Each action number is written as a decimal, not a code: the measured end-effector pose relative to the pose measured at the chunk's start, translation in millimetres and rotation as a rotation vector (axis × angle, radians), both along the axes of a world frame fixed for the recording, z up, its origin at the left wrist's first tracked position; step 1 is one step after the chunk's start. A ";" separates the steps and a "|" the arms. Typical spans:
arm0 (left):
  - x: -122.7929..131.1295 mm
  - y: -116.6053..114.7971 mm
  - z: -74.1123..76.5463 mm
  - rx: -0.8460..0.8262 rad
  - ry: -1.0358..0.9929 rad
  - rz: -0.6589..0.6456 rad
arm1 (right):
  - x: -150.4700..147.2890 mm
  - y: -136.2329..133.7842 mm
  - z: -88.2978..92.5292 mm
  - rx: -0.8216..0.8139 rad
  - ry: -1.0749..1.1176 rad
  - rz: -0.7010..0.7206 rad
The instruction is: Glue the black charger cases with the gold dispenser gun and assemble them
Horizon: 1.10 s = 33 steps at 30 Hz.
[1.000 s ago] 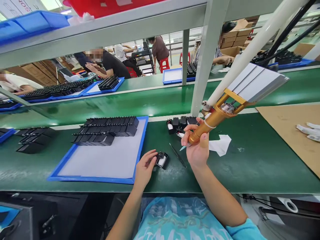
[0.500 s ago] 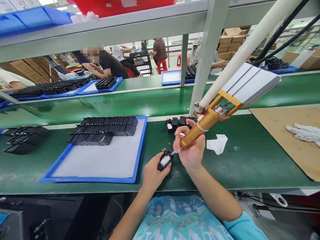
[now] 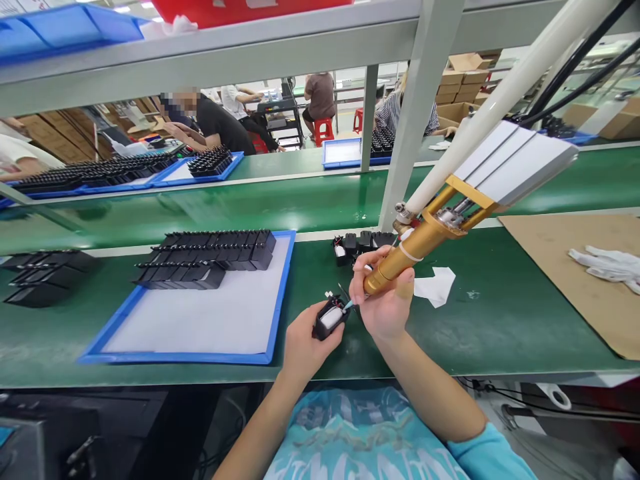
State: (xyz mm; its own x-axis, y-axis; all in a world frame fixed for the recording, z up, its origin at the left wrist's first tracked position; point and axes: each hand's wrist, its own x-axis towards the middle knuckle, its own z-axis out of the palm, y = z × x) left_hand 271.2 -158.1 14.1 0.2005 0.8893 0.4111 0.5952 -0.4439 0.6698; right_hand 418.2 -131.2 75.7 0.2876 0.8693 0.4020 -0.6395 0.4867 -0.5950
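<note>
My left hand (image 3: pixel 311 337) grips a small black housing (image 3: pixel 331 319) with a white block inside and thin wires at its top end. In my right hand (image 3: pixel 384 293) is a gold-coloured glue dispensing gun (image 3: pixel 397 263), held at a slant with its thin light-blue nozzle (image 3: pixel 349 305) pointing down-left. The nozzle tip is at the housing's right inner edge; whether it touches I cannot tell. A white hose (image 3: pixel 460 130) and a grey-white block (image 3: pixel 517 163) join the gun's upper end. Behind my right hand stand several similar black housings (image 3: pixel 353 245).
A blue-rimmed tray (image 3: pixel 276 313) to the left carries rows of black housings (image 3: pixel 210 257); more stand at far left (image 3: pixel 43 280). A white paper scrap (image 3: pixel 436 287), cardboard (image 3: pixel 565 267) and white gloves (image 3: pixel 610 263) lie to the right. A metal post (image 3: pixel 415 113) rises behind. Co-workers sit beyond.
The gun and my right hand have shifted slightly right. The housing in my left hand has turned a little, with the nozzle still at its right inner edge.
</note>
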 end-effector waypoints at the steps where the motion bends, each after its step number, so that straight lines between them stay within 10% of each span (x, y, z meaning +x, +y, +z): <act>1: 0.2 -0.1 -0.1 -0.006 -0.004 0.001 | -0.3 -0.4 -0.1 -0.004 -0.002 -0.001; 33: 14.2 9.9 -5.3 0.018 -0.035 -0.017 | -16.1 -4.1 8.8 -0.011 -0.004 0.029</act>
